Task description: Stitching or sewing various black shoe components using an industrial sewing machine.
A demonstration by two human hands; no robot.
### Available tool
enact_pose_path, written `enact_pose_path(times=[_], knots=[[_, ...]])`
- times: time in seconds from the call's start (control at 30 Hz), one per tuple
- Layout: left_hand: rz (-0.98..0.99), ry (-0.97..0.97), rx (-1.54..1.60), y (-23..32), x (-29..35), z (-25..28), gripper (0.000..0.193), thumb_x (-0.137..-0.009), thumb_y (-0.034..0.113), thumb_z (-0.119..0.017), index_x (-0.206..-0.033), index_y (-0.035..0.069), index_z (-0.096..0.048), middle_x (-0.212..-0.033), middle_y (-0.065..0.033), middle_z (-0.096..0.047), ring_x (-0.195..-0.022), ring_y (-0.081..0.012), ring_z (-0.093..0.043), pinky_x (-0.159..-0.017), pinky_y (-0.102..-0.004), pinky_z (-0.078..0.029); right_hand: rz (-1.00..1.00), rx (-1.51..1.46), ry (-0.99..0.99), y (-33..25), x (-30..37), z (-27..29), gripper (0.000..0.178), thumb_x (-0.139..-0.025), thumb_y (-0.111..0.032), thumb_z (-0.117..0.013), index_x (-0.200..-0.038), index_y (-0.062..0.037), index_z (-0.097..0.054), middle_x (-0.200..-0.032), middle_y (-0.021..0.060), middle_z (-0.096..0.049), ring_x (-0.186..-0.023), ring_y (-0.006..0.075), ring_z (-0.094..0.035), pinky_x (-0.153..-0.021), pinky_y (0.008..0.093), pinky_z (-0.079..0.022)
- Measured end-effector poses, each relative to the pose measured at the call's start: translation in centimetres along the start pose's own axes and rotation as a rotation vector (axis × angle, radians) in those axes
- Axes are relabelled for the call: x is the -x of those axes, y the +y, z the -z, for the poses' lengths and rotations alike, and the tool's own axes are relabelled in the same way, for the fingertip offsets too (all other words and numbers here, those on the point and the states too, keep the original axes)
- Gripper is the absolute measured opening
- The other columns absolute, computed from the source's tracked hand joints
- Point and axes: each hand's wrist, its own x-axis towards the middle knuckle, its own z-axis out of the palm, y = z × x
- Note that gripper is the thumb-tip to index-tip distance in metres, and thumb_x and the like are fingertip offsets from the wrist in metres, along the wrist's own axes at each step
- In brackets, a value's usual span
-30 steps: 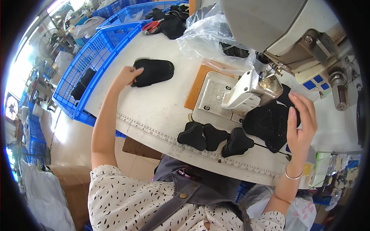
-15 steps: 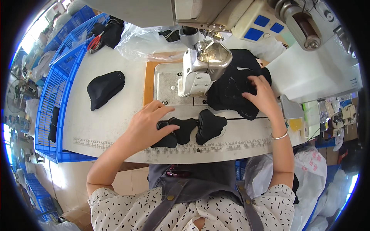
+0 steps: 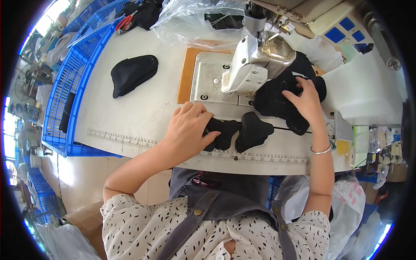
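My left hand (image 3: 187,128) is above the table's near edge, thumb and fingers apart, partly covering a small dark piece beneath it. Beside its thumb lies a small black padded piece (image 3: 225,133), and to the right of that another black padded piece (image 3: 253,132). My right hand (image 3: 307,100) is spread over a pile of black shaped fabric pieces (image 3: 277,97), fingertips touching or just above it. The sewing machine (image 3: 255,69) stands between the hands, its post left of the pile. A larger black padded piece (image 3: 134,74) lies alone on the left.
A blue plastic crate (image 3: 65,97) borders the table (image 3: 169,93) on the left. Red-handled scissors (image 3: 125,21) and clear plastic bags (image 3: 190,24) lie at the back. A ruler strip (image 3: 125,138) runs along the near edge. White bags (image 3: 346,203) hang below right.
The whole view has shifted, so the table appears higher and further right. My left hand has edged right, covering more of the leftmost small piece. My right hand stays at the pile.
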Motion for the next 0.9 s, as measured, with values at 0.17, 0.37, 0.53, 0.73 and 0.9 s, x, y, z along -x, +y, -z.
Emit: enact_pose_path(times=[0.17,0.37,0.53,0.73,0.9], knots=[[-0.106,0.098,-0.032,0.5,-0.6,-0.1,0.041,-0.069,0.027,-0.07,-0.099,0.003,-0.058,-0.093,-0.0072,-0.052,-0.09,-0.0256,-0.049,-0.081,-0.0363,-0.039,-0.138,-0.078,-0.171,0.6,-0.6,0.0,0.059,-0.066,-0.03,-0.073,-0.109,0.0054,-0.054,-0.085,0.0143,-0.056,-0.076,0.0252,-0.056,-0.07,0.0327,-0.046],[-0.187,-0.064,0.017,1.2,-1.9,-0.9,0.039,-0.067,0.027,-0.071,-0.097,0.004,-0.058,-0.09,-0.0071,-0.052,-0.09,-0.025,-0.05,-0.08,-0.0364,-0.039,-0.099,-0.086,-0.09,0.7,-0.7,-0.1,0.062,-0.064,-0.031,-0.074,-0.11,0.0046,-0.054,-0.081,0.0117,-0.058,-0.071,0.0221,-0.056,-0.067,0.0311,-0.045],[-0.17,-0.105,0.034,0.9,-2.6,-1.1,0.036,-0.068,0.027,-0.07,-0.096,0.006,-0.059,-0.087,-0.0073,-0.052,-0.089,-0.025,-0.05,-0.079,-0.036,-0.038,-0.198,-0.104,-0.234,0.7,-1.0,0.3,0.063,-0.063,-0.031,-0.074,-0.111,0.004,-0.053,-0.088,0.0144,-0.058,-0.075,0.0218,-0.056,-0.07,0.0313,-0.046],[-0.249,-0.148,0.147,0.0,-4.1,-1.2,0.034,-0.069,0.025,-0.069,-0.098,0.01,-0.061,-0.084,-0.0085,-0.053,-0.087,-0.0265,-0.051,-0.077,-0.0365,-0.04,-0.087,-0.159,-0.113,0.9,-0.7,-0.3,0.066,-0.063,-0.027,-0.075,-0.118,0.0001,-0.048,-0.1,0.0153,-0.055,-0.079,0.021,-0.054,-0.074,0.0303,-0.046],[-0.212,-0.384,0.35,-0.9,-5.5,-1.1,0.035,-0.068,0.022,-0.069,-0.099,0.008,-0.061,-0.084,-0.0089,-0.054,-0.084,-0.0275,-0.054,-0.073,-0.0368,-0.043,-0.065,-0.23,-0.127,1.3,-0.6,-0.5,0.074,-0.064,-0.025,-0.075,-0.127,-0.0062,-0.04,-0.106,0.0153,-0.053,-0.081,0.021,-0.054,-0.076,0.0301,-0.046]])
